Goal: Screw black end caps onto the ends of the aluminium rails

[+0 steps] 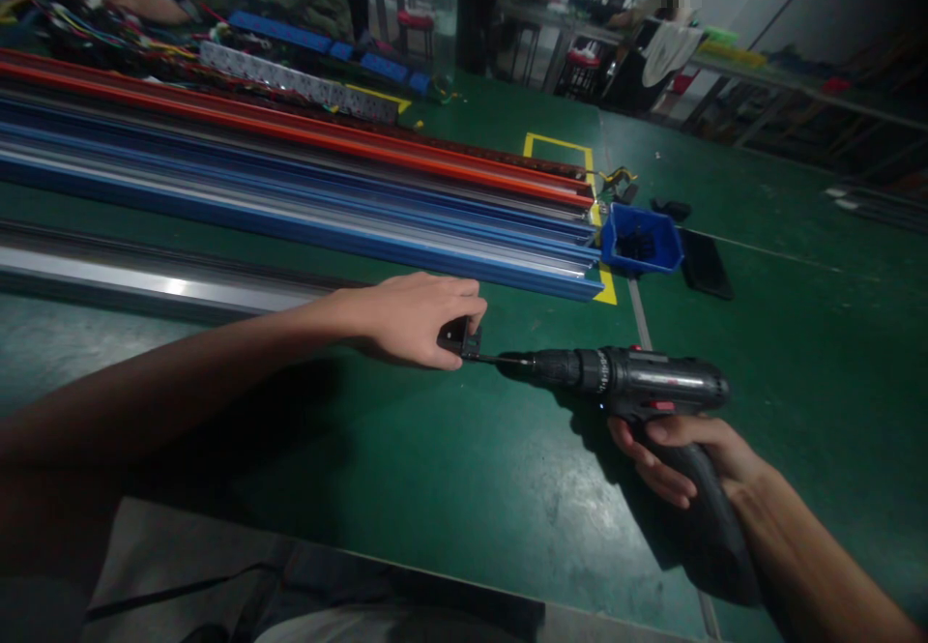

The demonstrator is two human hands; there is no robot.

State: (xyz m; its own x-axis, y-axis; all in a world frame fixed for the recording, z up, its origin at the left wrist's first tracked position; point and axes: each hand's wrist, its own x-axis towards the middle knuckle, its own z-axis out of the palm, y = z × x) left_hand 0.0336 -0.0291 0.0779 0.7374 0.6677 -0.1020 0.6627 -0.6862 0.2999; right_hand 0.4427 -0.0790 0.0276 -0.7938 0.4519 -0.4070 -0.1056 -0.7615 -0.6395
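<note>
My left hand (413,319) is closed around the end of a long silver-grey metal rail (145,285) lying on the green table, pinching a small black end piece (458,336) there. In my right hand (681,454) is a black cordless drill (638,387), gripped by its handle. The drill lies level and its thin bit (493,360) points left, with the tip touching the black end piece beside my left fingers.
Long blue, silver and orange rails (326,189) lie in a bundle across the table behind my hands. A blue bin (642,242) of small dark parts sits at their right end, with a black flat object (705,264) beside it. Other people sit at the far benches.
</note>
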